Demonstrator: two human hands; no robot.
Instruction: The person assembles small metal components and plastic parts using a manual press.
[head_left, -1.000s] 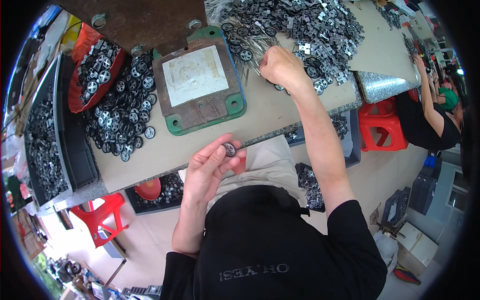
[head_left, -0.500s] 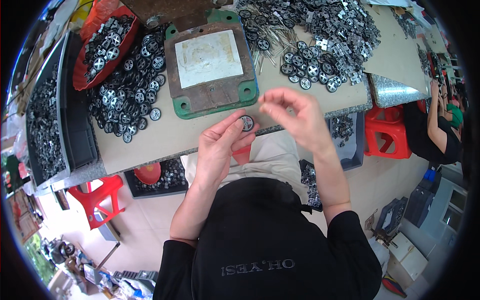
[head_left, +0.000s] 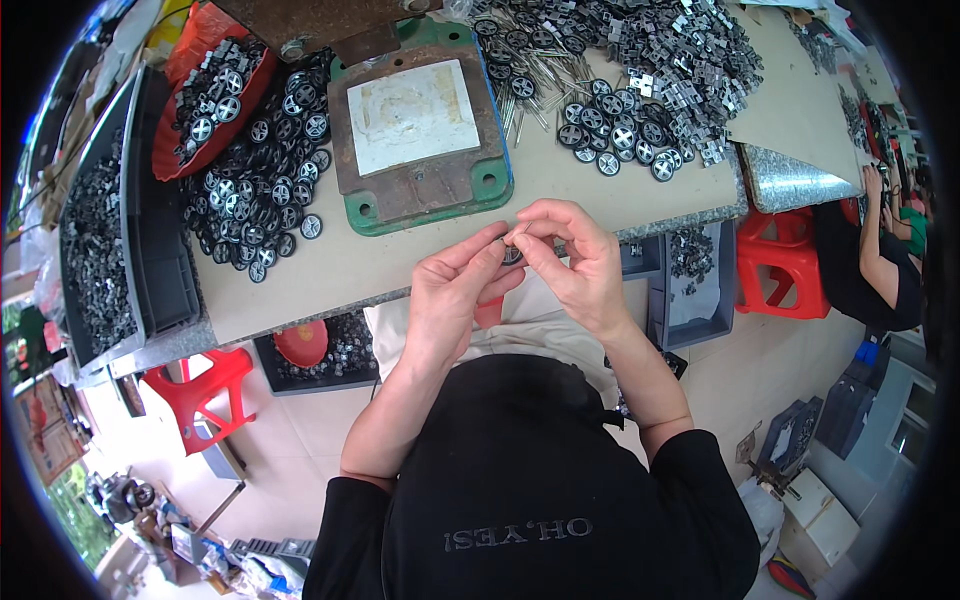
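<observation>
- Black wheel (head_left: pixel 513 255) is in the left hand (head_left: pixel 450 287), grip pinched, by the surface's (head_left: pixel 300 282) near edge.
- Right hand (head_left: pixel 577 258) is pinching what looks like a thin pin (head_left: pixel 527 229) at it.
- Imo hold the wheel steady, pin square to it.

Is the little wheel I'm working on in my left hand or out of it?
In: the left hand holds the black-rimmed wheel between thumb and fingers, partly hidden where the right hand meets it.

left hand (head_left: pixel 443 290): holds wheel (head_left: pixel 513 254); right hand (head_left: pixel 582 272): close at wheel
</observation>
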